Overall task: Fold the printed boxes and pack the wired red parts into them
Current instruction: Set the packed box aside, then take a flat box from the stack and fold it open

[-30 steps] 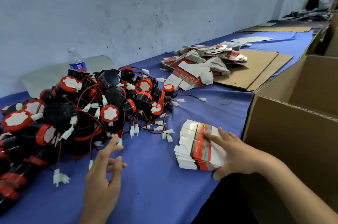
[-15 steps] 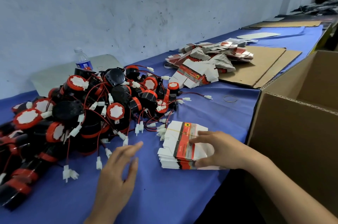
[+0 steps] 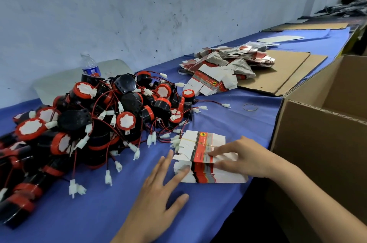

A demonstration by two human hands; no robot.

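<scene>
stack of flat printed boxes [image 3: 200, 153] pinned under right hand [image 3: 246, 156], fingers flat, nothing gripped; left hand [image 3: 158, 189] spread, fingertips touching stack edge. tip: hold stack down, roll rubber band [image 3: 196, 141] off sideways. wired red parts [image 3: 95, 121] heap past left fingertips

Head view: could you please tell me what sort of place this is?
Likely a small packing workshop: a heap of wired red parts on a long blue-covered table, stacks of flat printed boxes, and a large open carton.
</scene>
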